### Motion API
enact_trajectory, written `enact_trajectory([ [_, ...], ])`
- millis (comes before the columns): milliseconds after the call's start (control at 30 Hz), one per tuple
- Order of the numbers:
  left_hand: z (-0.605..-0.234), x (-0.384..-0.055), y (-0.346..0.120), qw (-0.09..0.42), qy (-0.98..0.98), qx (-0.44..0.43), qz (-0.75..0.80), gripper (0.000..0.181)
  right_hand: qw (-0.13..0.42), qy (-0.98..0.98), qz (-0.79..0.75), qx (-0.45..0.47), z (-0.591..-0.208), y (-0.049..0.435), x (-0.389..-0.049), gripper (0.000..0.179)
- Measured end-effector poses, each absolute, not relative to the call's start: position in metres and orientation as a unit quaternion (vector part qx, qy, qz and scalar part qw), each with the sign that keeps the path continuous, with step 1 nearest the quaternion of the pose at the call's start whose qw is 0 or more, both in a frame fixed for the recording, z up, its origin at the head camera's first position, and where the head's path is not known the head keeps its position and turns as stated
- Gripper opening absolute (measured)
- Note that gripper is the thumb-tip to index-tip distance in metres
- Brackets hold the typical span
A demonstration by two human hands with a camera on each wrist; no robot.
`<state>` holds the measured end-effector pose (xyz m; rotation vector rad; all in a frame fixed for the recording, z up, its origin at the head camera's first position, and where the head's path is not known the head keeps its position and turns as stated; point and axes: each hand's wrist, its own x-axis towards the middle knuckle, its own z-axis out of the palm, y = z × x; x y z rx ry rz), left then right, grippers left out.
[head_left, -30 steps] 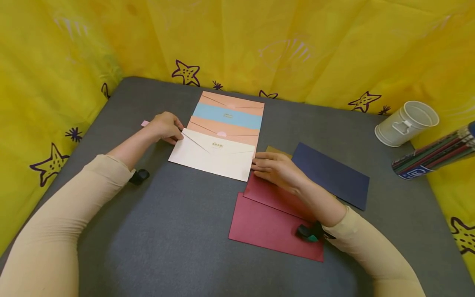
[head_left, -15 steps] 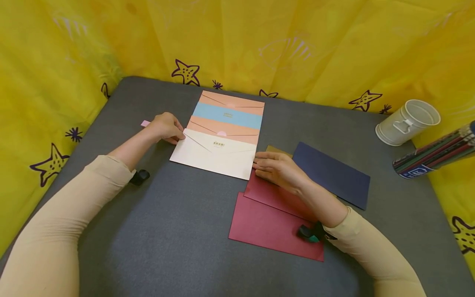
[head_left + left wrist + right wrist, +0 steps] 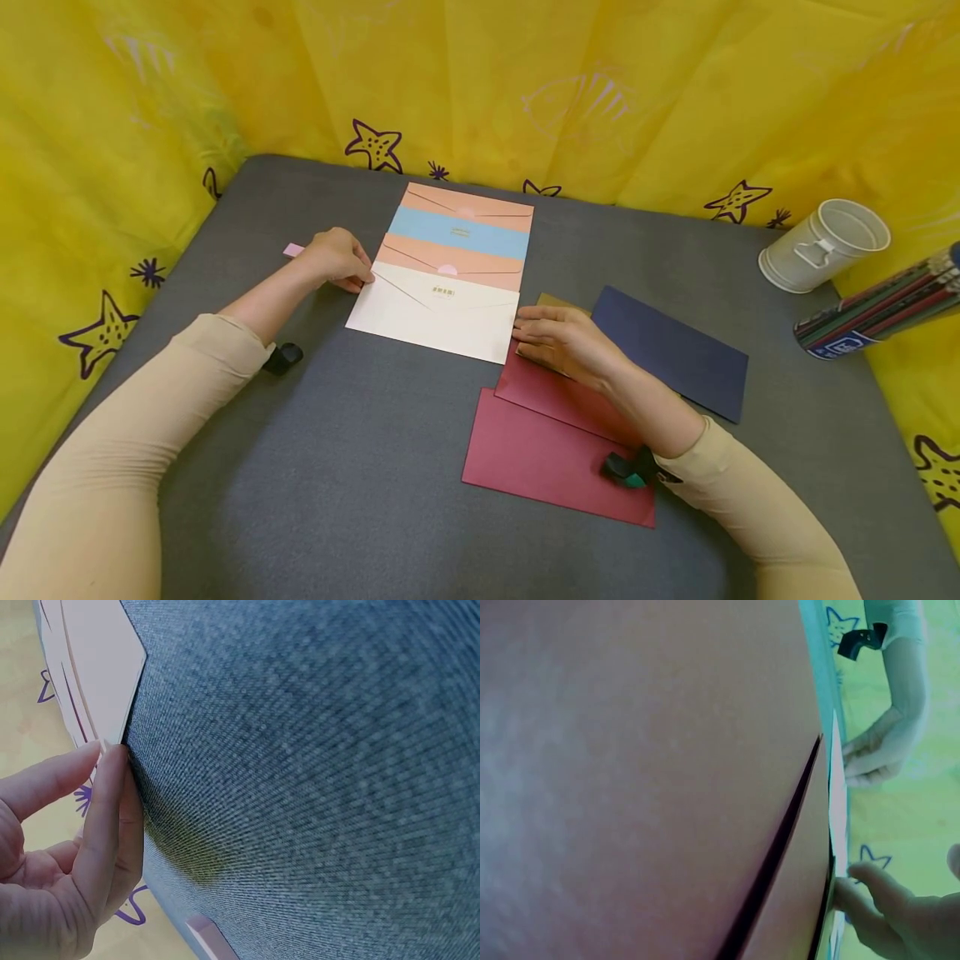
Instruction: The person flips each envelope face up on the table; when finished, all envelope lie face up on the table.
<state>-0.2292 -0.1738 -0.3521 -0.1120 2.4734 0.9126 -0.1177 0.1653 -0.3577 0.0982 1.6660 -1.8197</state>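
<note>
A white envelope (image 3: 435, 321) lies in front of an overlapping column of envelopes: a peach one (image 3: 452, 261), a blue one (image 3: 459, 233) and another peach one (image 3: 468, 202) at the back. My left hand (image 3: 339, 257) pinches the white envelope's left edge between thumb and fingers, as the left wrist view also shows. At its right edge, my right hand (image 3: 564, 343) touches with nearly straight fingers. Under that hand and forearm are a dark red envelope (image 3: 562, 398) and a brownish-gold one (image 3: 555, 304), partly hidden.
Another dark red envelope (image 3: 555, 467) lies nearer me, and a navy envelope (image 3: 671, 350) lies to the right. A white metal cup (image 3: 817, 248) and a clear tube of pencils (image 3: 877, 308) stand at far right. A pink item (image 3: 292, 250) shows beside my left wrist.
The white envelope has shifted very slightly to the right, with its right end a little higher. Both hands have hardly moved.
</note>
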Motion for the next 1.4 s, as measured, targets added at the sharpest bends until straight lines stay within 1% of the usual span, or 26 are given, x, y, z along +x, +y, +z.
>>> enact_trajectory([
  [467, -0.348, -0.229, -0.176, 0.260, 0.911, -0.041, 0.317, 0.028, 0.328, 0.646, -0.690, 0.004, -0.358, 0.170, -0.119, 0.055],
  [567, -0.343, -0.229, -0.174, 0.248, 0.922, -0.025, 0.295, 0.030, 0.315, 0.665, -0.677, -0.011, -0.358, 0.176, -0.120, 0.054],
  [733, -0.332, -0.232, -0.160, 0.212, 0.943, 0.010, 0.257, 0.032, 0.277, 0.690, -0.668, -0.031, -0.352, 0.193, -0.123, 0.047],
  [867, -0.326, -0.235, -0.135, 0.193, 0.941, 0.037, 0.275, 0.039, 0.235, 0.695, -0.679, -0.036, -0.343, 0.213, -0.126, 0.037],
  [1033, -0.321, -0.237, -0.087, 0.194, 0.917, 0.080, 0.340, 0.046, 0.185, 0.700, -0.688, -0.039, -0.336, 0.247, -0.127, 0.027],
  [1200, -0.316, -0.233, -0.033, 0.228, 0.862, 0.126, 0.435, 0.048, 0.156, 0.705, -0.691, -0.046, -0.335, 0.285, -0.127, 0.022],
  [1400, -0.318, -0.220, 0.027, 0.291, 0.791, 0.165, 0.513, 0.053, 0.141, 0.730, -0.668, -0.042, -0.336, 0.334, -0.121, 0.022],
])
